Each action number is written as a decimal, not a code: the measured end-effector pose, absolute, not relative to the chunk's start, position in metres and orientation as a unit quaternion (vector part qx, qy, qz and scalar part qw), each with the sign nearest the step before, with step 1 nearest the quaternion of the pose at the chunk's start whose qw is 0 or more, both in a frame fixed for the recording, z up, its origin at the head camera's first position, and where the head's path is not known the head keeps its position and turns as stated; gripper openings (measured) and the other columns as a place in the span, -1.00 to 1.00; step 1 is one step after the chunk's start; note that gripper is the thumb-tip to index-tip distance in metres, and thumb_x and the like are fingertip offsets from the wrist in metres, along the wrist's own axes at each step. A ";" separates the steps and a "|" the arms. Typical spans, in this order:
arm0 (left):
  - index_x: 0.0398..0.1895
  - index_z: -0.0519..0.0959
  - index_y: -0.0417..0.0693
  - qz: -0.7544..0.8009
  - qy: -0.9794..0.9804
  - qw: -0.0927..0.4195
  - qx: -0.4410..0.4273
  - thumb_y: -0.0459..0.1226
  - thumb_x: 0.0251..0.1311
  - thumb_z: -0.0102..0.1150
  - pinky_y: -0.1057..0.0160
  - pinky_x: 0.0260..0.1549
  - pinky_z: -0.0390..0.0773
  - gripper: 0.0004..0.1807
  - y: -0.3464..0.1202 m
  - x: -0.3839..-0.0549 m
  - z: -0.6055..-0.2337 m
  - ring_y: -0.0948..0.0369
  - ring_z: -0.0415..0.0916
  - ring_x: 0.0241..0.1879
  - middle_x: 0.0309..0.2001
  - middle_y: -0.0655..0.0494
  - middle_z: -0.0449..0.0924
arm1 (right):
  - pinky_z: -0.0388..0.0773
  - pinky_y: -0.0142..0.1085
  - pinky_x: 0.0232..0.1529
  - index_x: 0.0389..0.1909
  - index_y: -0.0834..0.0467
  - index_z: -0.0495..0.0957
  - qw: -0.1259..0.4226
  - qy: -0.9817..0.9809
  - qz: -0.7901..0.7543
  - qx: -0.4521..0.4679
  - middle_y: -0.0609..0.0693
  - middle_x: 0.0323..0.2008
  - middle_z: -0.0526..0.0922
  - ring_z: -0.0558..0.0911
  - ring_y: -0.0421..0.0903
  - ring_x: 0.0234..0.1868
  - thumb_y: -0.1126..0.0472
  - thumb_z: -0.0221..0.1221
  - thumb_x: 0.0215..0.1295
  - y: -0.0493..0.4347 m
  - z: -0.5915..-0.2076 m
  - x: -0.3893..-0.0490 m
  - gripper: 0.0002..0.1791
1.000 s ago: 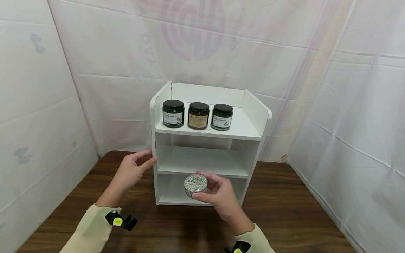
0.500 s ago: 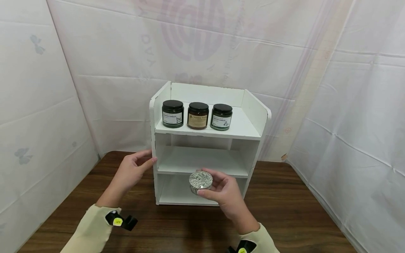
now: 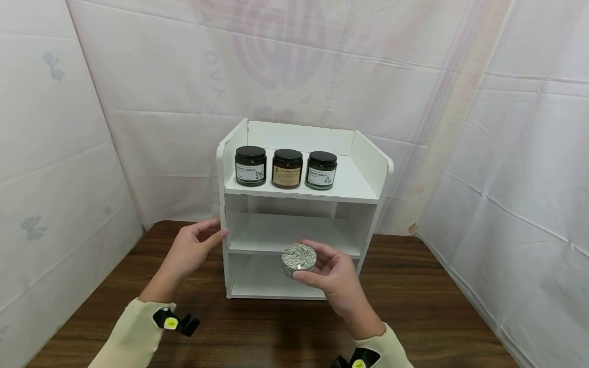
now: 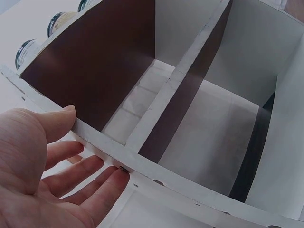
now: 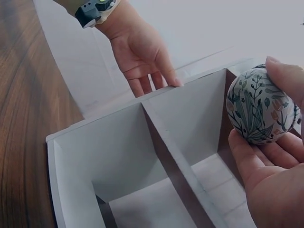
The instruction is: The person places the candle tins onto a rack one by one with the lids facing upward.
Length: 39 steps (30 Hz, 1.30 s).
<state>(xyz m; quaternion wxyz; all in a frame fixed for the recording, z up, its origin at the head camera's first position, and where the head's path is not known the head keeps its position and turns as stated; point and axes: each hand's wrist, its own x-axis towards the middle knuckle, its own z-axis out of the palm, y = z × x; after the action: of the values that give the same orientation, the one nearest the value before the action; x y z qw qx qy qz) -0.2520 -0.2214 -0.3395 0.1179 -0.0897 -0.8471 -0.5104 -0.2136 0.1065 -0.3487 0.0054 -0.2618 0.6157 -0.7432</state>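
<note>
My right hand holds a small round tin with a leafy print, thumb on the near side and fingers on the far side. The tin is in the air before the lower part of a white shelf unit; its floral lid shows in the right wrist view. On the left, my left hand touches the unit's left side panel. Its thumb lies at the panel's front edge, and its loosely extended fingers are along the outer face.
On the top shelf stand three dark candle jars with black lids: a left jar, a middle jar with a tan label, and a right jar. The unit stands on a brown wooden table. White sheeting surrounds it.
My right hand has moved to the right and slightly up in the head view, carrying the tin with it. My left hand and the jars have stayed in place.
</note>
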 end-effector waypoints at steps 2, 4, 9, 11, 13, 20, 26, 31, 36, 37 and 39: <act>0.43 0.46 -0.11 -0.509 -0.848 0.120 -0.090 0.04 0.42 0.22 0.49 -0.10 0.53 -0.35 -0.221 -0.252 -0.340 0.00 0.54 0.22 0.32 -0.13 0.57 | 0.67 -0.34 0.00 0.31 0.46 0.44 0.004 0.616 -0.744 -0.257 0.10 0.16 0.67 0.70 -0.14 0.04 0.45 0.51 0.02 0.108 -0.347 -0.213 -0.22; 0.43 0.46 -0.13 -0.507 -0.849 0.122 -0.090 0.03 0.42 0.22 0.50 -0.10 0.53 -0.35 -0.221 -0.253 -0.341 0.01 0.54 0.21 0.31 -0.14 0.57 | 0.67 -0.34 0.00 0.31 0.45 0.44 0.004 0.617 -0.745 -0.252 0.11 0.14 0.67 0.70 -0.13 0.04 0.45 0.51 0.02 0.109 -0.345 -0.212 -0.22; 0.42 0.46 -0.16 -0.500 -0.852 0.126 -0.089 0.03 0.42 0.22 0.51 -0.09 0.51 -0.35 -0.221 -0.253 -0.341 0.01 0.52 0.23 0.32 -0.14 0.56 | 0.68 -0.34 -0.01 0.32 0.42 0.44 -0.003 0.625 -0.744 -0.236 0.11 0.11 0.65 0.70 -0.11 0.03 0.44 0.51 0.02 0.112 -0.341 -0.211 -0.21; 0.42 0.46 -0.16 -0.498 -0.853 0.125 -0.089 0.04 0.43 0.21 0.52 -0.08 0.50 -0.35 -0.222 -0.253 -0.341 0.01 0.51 0.24 0.33 -0.14 0.56 | 0.68 -0.35 -0.02 0.32 0.41 0.45 -0.009 0.628 -0.743 -0.232 0.10 0.10 0.65 0.69 -0.12 0.02 0.45 0.51 0.02 0.112 -0.339 -0.210 -0.22; 0.43 0.46 -0.16 -0.497 -0.854 0.126 -0.088 0.05 0.42 0.21 0.52 -0.08 0.50 -0.34 -0.222 -0.252 -0.341 0.00 0.51 0.25 0.33 -0.14 0.55 | 0.68 -0.35 -0.03 0.32 0.41 0.46 -0.014 0.628 -0.743 -0.232 0.08 0.07 0.66 0.69 -0.12 -0.01 0.46 0.50 0.02 0.113 -0.337 -0.210 -0.23; 0.43 0.46 -0.14 -0.502 -0.851 0.125 -0.091 0.05 0.42 0.22 0.51 -0.09 0.51 -0.34 -0.222 -0.252 -0.341 0.00 0.51 0.24 0.34 -0.13 0.55 | 0.68 -0.36 -0.07 0.30 0.43 0.47 -0.035 0.636 -0.737 -0.229 0.06 0.03 0.68 0.70 -0.14 -0.04 0.49 0.47 0.03 0.117 -0.330 -0.210 -0.26; 0.44 0.44 -0.14 -0.501 -0.852 0.121 -0.088 0.09 0.41 0.21 0.50 -0.09 0.51 -0.31 -0.223 -0.252 -0.340 -0.02 0.51 0.25 0.34 -0.15 0.54 | 0.66 -0.37 -0.01 0.31 0.41 0.47 -0.054 0.647 -0.731 -0.210 0.14 0.14 0.64 0.68 -0.11 0.04 0.49 0.47 0.04 0.122 -0.320 -0.209 -0.26; 0.45 0.43 -0.14 -0.502 -0.852 0.117 -0.087 0.09 0.41 0.20 0.50 -0.09 0.51 -0.30 -0.222 -0.251 -0.339 -0.03 0.51 0.26 0.34 -0.15 0.54 | 0.63 -0.38 0.06 0.31 0.38 0.49 -0.071 0.655 -0.727 -0.194 0.15 0.18 0.64 0.67 -0.13 0.09 0.49 0.46 0.04 0.126 -0.312 -0.210 -0.27; 0.45 0.44 -0.13 -0.503 -0.851 0.117 -0.089 0.08 0.42 0.20 0.50 -0.08 0.51 -0.31 -0.222 -0.251 -0.339 -0.03 0.51 0.26 0.34 -0.15 0.54 | 0.63 -0.39 0.07 0.28 0.32 0.53 -0.093 0.665 -0.719 -0.183 0.10 0.14 0.68 0.68 -0.15 0.09 0.50 0.46 0.05 0.130 -0.306 -0.210 -0.30; 0.45 0.44 -0.13 -0.503 -0.852 0.117 -0.089 0.08 0.42 0.20 0.50 -0.08 0.51 -0.31 -0.222 -0.251 -0.339 -0.03 0.51 0.26 0.34 -0.15 0.54 | 0.63 -0.39 0.07 0.28 0.31 0.53 -0.096 0.666 -0.717 -0.181 0.09 0.13 0.68 0.68 -0.16 0.08 0.49 0.46 0.05 0.131 -0.305 -0.210 -0.31; 0.44 0.44 -0.12 -0.502 -0.852 0.118 -0.089 0.08 0.42 0.20 0.48 -0.08 0.51 -0.32 -0.222 -0.251 -0.340 -0.02 0.51 0.26 0.34 -0.14 0.54 | 0.63 -0.39 0.07 0.28 0.29 0.54 -0.102 0.668 -0.715 -0.179 0.08 0.11 0.70 0.69 -0.16 0.07 0.49 0.46 0.06 0.132 -0.303 -0.210 -0.31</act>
<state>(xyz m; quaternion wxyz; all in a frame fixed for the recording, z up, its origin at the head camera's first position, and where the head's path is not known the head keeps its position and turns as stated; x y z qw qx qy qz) -0.2514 -0.2217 -0.3396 0.1178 -0.0892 -0.8520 -0.5022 -0.2104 0.1325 -0.3028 -0.1021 -0.1794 0.6679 -0.7151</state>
